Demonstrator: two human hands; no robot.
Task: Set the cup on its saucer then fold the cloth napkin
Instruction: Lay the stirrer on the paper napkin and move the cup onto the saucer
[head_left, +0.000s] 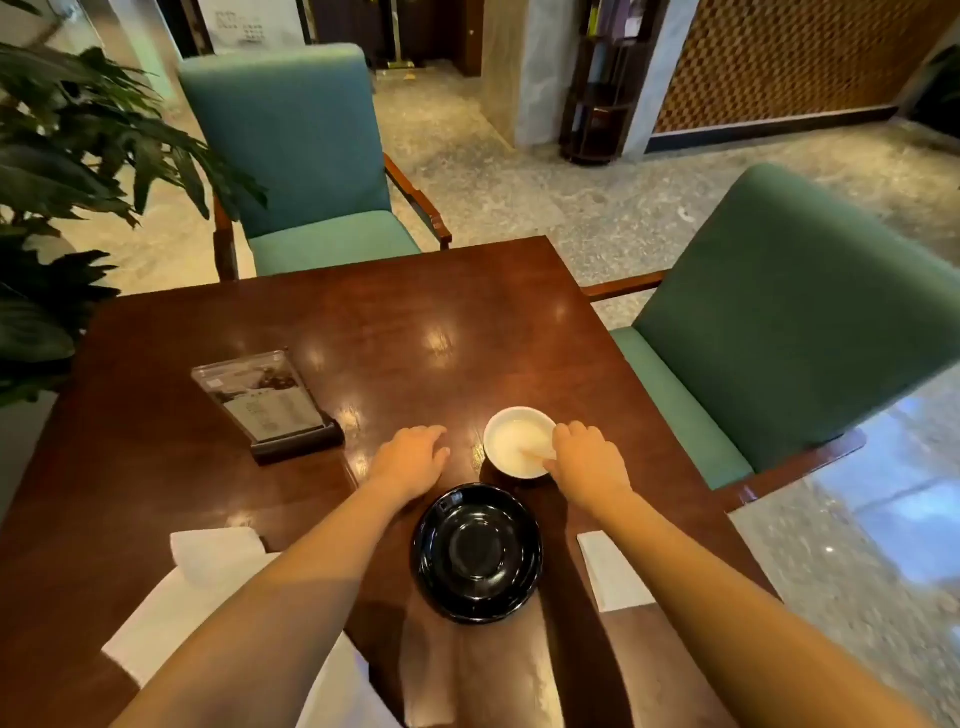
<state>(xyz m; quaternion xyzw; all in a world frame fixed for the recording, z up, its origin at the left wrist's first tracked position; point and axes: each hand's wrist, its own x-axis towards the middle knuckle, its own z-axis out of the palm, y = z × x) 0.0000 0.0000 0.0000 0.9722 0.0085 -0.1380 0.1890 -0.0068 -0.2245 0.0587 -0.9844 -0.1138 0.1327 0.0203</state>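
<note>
A cup (511, 441), white inside and dark outside, stands on the brown table (415, 332) just beyond a glossy black saucer (477, 552). My right hand (587, 462) grips the cup's right rim, the thumb inside it. Left of the cup, my left hand (410, 460) rests palm down on the wood, fingers loosely curled and holding nothing. A white cloth napkin (208, 587) lies at the near left, partly under my left forearm. The saucer holds nothing.
A menu stand (265, 402) on a dark base sits left of my hands. A smaller white folded napkin (613, 569) lies near the right table edge. Teal armchairs stand at the far side (296, 156) and the right (789, 322). A leafy plant (62, 182) fills the left.
</note>
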